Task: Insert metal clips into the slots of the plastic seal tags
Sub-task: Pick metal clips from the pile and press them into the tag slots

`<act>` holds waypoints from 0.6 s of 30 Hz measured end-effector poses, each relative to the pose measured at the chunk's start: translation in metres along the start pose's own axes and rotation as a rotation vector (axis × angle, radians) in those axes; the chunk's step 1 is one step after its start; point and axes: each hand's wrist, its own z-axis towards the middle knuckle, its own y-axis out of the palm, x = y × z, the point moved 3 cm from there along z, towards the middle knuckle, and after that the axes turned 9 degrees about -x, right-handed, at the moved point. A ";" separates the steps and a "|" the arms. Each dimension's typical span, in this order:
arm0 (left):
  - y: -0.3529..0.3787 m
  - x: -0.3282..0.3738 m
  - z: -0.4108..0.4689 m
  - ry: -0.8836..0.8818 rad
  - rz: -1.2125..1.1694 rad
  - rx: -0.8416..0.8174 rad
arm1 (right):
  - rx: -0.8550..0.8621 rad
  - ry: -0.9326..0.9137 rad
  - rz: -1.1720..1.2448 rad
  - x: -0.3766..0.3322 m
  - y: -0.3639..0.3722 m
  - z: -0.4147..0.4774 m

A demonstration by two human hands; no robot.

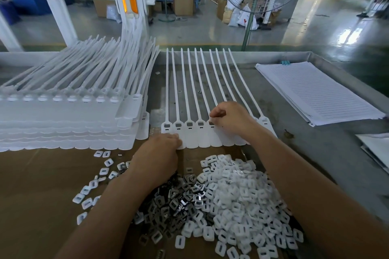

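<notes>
A row of white plastic seal tags point(193, 134) lies flat in the middle of the table, its long tails pointing away from me. Several slots on the left side of the row show dark metal clips. My right hand point(229, 119) hovers over the fifth tag's head, its fingers curled and pinching a small piece at the slot. My left hand point(162, 153) rests on the near edge of the row at its left end, fingers bent down onto the tags. A heap of dark metal clips point(179, 197) lies on cardboard between my forearms.
White plastic caps point(242, 200) are heaped to the right of the clips, with some scattered to the left. A tall stack of tag sheets point(69, 115) fills the left side. A pile of lined paper point(315, 92) lies at right. The metal table's rim point(315, 57) runs along the back.
</notes>
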 end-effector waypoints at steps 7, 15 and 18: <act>0.000 -0.002 0.000 -0.012 -0.035 0.011 | -0.156 -0.194 0.055 -0.038 0.000 -0.044; 0.000 -0.002 0.001 -0.031 -0.023 -0.010 | -0.344 -0.303 -0.271 -0.062 0.036 -0.077; 0.001 -0.001 0.002 -0.034 -0.014 -0.009 | -0.313 -0.296 -0.322 -0.062 0.041 -0.077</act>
